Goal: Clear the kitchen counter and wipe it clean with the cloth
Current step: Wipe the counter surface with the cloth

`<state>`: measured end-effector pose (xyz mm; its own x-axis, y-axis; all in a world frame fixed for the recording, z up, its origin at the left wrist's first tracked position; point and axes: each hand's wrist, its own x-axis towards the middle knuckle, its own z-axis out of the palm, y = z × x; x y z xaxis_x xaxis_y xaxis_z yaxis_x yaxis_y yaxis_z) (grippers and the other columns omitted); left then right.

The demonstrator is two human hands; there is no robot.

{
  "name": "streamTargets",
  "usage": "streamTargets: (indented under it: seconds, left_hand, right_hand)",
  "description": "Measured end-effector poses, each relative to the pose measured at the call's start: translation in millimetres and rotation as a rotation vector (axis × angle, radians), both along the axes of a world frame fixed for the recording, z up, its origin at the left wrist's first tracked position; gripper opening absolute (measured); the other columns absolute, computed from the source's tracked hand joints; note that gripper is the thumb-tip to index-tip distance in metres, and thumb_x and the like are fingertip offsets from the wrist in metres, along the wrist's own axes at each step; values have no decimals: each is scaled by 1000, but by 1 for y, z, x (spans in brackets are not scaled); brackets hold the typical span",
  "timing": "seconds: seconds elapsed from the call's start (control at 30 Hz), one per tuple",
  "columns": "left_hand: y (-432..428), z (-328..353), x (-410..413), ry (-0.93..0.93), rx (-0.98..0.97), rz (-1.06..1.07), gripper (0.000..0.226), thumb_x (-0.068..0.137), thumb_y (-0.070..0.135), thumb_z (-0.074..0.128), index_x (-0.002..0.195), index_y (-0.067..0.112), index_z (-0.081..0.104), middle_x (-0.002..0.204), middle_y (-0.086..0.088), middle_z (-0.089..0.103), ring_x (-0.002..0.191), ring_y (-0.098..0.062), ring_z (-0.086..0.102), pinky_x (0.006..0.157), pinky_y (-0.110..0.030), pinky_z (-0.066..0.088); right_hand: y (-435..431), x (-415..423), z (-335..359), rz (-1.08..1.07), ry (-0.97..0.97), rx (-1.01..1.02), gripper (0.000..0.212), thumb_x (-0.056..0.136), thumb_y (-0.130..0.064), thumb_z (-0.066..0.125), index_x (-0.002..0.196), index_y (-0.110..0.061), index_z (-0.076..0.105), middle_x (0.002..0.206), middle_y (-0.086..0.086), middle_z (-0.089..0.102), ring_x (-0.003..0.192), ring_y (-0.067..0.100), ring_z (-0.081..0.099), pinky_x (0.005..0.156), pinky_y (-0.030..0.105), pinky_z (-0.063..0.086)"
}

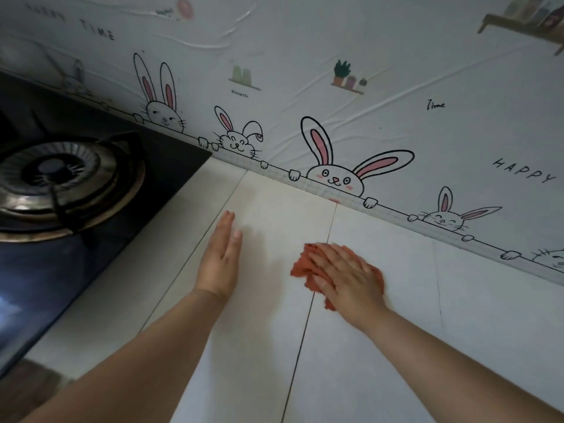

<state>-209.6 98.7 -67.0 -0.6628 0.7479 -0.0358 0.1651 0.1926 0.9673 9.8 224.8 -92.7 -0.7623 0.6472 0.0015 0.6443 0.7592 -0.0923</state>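
Observation:
The counter (396, 315) is pale tile with thin dark joints. An orange-red cloth (300, 268) lies bunched on it near the middle. My right hand (345, 276) is spread flat on top of the cloth, pressing it to the tile and covering most of it. My left hand (221, 261) rests on the counter to the cloth's left, fingers straight and together, edge down, holding nothing.
A black glass gas hob (171, 166) with a metal burner (58, 178) borders the counter on the left. The wall behind (335, 56) carries a rabbit-print covering. A wooden shelf with jars (531, 19) hangs at the top right.

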Motion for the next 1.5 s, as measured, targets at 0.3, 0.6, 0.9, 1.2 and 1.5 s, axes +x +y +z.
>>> streamTargets:
  seconds: [0.3,0.6,0.9,1.2,1.5]
  left_hand:
    - [-26,2,-48,138,4,149,39,98,31,37,134,21,49,140,12,45,122,6,37,97,-7,24]
    - [-16,-10,-47,524,-204,-165,42,98,31,37,139,20,42,150,3,35,142,-13,22,116,-27,16]
    - [-4,0,-21,448,-270,-333,47,98,32,37,143,20,36,153,5,28,144,-11,16,113,-21,9]
    - [-21,26,11,290,-354,-519,48,98,34,39,144,22,33,155,5,26,143,-10,19,113,-20,12]
    - [-42,56,29,-355,-340,-295,48,95,49,35,132,22,50,137,-2,52,126,-20,47,106,-29,31]
  right_hand:
    - [-71,-166,-7,557,74,-26,56,84,-52,46,136,-32,48,149,-9,39,142,16,22,115,44,11]
    - [60,-169,5,-123,-56,-99,55,95,-60,22,147,-46,15,159,-17,10,146,13,6,116,50,3]
    - [36,-36,0,-681,-2,-86,53,98,-52,18,149,-40,11,160,-12,6,147,14,3,118,46,2]
    - [-106,-50,-8,-678,133,-26,61,90,-46,25,147,-27,34,155,-6,32,143,17,27,116,40,4]
    - [-166,-79,74,-813,1523,-1597,33,99,-44,41,106,-35,72,121,4,68,103,18,64,94,34,48]
